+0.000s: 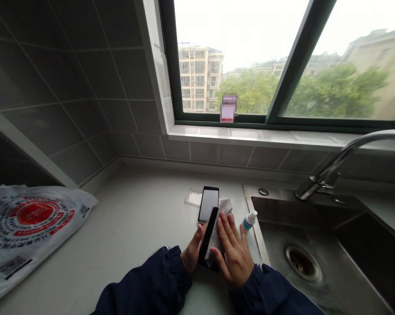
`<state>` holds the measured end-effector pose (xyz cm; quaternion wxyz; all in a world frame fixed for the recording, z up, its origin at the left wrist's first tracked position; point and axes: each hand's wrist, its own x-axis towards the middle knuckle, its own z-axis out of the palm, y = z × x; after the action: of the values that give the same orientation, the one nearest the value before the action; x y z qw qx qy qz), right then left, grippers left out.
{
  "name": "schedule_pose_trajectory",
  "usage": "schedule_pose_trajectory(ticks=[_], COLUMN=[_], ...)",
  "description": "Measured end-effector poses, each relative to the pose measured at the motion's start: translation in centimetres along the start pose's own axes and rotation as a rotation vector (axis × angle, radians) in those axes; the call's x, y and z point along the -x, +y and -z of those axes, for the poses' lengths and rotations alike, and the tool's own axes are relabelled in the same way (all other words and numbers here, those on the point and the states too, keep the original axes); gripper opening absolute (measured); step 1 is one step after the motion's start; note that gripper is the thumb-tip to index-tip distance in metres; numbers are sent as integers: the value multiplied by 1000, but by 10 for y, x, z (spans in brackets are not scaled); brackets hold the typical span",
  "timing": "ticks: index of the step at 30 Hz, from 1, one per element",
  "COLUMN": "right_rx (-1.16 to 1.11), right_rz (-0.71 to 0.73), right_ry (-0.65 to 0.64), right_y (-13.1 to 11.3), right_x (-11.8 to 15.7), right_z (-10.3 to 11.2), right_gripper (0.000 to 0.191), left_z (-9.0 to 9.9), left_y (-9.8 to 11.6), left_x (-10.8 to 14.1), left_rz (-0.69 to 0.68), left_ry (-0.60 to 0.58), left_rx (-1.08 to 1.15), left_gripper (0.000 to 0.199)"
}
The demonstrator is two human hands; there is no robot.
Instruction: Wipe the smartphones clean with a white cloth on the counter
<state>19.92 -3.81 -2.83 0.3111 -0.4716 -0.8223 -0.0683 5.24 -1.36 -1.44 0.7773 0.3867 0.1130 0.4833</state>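
Note:
A black phone [211, 227] stands tilted on edge in my left hand [192, 250], whose fingers are mostly hidden behind it. My right hand [234, 251] presses a thin grey-white cloth [224, 207] against the phone's face, its fingers laid long over the sheet. Just behind them, a second phone [209, 203] with a pale, reflecting screen lies on the counter. A clear phone case [194, 197] lies partly under that phone's left side. To the right of my right hand is a small white-capped bottle [249, 221] with a blue-green label, close to the sink edge.
A stainless steel sink [276, 227] with a curved faucet [330, 164] takes up the right side. At the left, a white plastic bag [36, 227] with red and black print lies on the pale counter [134, 210]. Behind are a tiled wall and a window sill [249, 133].

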Motion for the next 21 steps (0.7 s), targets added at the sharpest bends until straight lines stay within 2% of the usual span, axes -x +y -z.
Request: schedule_pose_trajectory(ticks=[3,8,13,17,21], right_rx=[2,-3,-67,-144,-175], right_rz=[28,126,240,327,339], right_ry=[-8,-46,-82,-94,-80], right_y=[1,-1,-9,-15,-16], right_x=[0,1,0,-3,-5], right_z=[-1,1,10,17,18], right_gripper=[66,60,50,38,35], left_z=[4,4,-2,2,8], left_y=[-2,1,11,12,11], left_x=[1,1,-2,-3,-2], left_rz=[8,58,53,108,124], left_ry=[59,229,424,451,458], left_rx=[73,250,243,222,192], left_gripper=[65,63,61,67,70])
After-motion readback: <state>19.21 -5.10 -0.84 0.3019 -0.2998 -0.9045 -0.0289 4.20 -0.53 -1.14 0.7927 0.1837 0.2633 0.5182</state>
